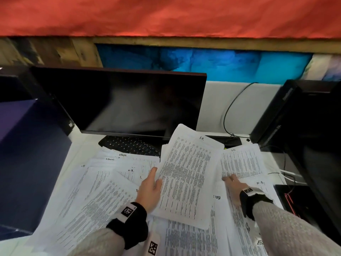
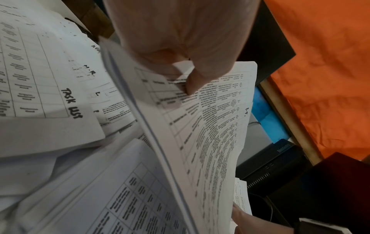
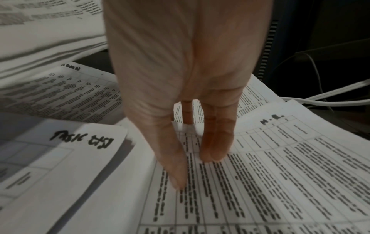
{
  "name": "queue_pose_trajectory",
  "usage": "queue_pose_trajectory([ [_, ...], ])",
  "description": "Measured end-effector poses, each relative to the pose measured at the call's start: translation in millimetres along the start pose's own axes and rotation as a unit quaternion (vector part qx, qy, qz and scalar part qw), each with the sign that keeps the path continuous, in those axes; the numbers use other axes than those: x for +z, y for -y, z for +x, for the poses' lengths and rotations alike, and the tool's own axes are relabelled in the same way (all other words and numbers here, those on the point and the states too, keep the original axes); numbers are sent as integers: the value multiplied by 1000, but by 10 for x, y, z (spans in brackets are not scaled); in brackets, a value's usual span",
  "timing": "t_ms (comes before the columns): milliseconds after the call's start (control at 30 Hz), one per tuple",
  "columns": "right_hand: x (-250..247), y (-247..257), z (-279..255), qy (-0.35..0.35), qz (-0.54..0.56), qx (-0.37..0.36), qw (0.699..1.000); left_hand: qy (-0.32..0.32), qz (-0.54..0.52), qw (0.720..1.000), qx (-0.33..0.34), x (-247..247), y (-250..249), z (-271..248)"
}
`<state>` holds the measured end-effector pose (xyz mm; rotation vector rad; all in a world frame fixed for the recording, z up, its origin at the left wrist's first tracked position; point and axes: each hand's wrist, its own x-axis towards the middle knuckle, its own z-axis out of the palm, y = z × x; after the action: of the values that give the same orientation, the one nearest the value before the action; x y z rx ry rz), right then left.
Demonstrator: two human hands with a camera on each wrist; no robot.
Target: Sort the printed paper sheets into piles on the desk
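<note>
Printed sheets cover the white desk [image 1: 238, 115] in loose overlapping piles. My left hand [image 1: 156, 177] holds a stack of table-printed sheets marked "I.T." [image 1: 186, 174] lifted and tilted over the middle; in the left wrist view the thumb [image 2: 190, 85] pinches the stack's edge [image 2: 210, 126]. My right hand [image 1: 230, 179] lies flat with straight fingers on the right pile, its fingertips [image 3: 212, 152] touching a sheet marked "H.R." [image 3: 280, 158]. Just beyond it lies another "I.T." sheet [image 1: 241, 161]. A "TASK LIST" sheet [image 3: 70, 158] lies beside the right hand.
A dark monitor [image 1: 129, 102] stands behind the papers with a black keyboard [image 1: 129, 145] partly under them. A dark blue box [image 1: 27, 163] borders the left, a black computer tower [image 1: 304, 126] the right. Cables [image 1: 287, 174] run by the right pile.
</note>
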<state>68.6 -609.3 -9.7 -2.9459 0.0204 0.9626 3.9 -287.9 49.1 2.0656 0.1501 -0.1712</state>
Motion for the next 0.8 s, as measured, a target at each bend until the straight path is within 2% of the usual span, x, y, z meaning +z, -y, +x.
queue_pose_trajectory([
  [333,-50,34,26,-22,21,5,1000,-21,-18,1000,-5,16,66,5],
  [400,-27,14,-28,-47,51,-5,998,-20,-23,1000,-3,55,71,19],
  [467,14,-43,-131,-102,89,-15,991,-17,-22,1000,-3,126,56,61],
  [567,30,-140,-414,-199,174,-10,964,-10,-35,999,-7,300,7,165],
  [667,17,-278,-713,-289,274,20,917,0,-50,999,2,528,-97,258],
  [800,73,-470,-1002,-353,356,42,864,-8,-64,998,2,821,-277,379],
])
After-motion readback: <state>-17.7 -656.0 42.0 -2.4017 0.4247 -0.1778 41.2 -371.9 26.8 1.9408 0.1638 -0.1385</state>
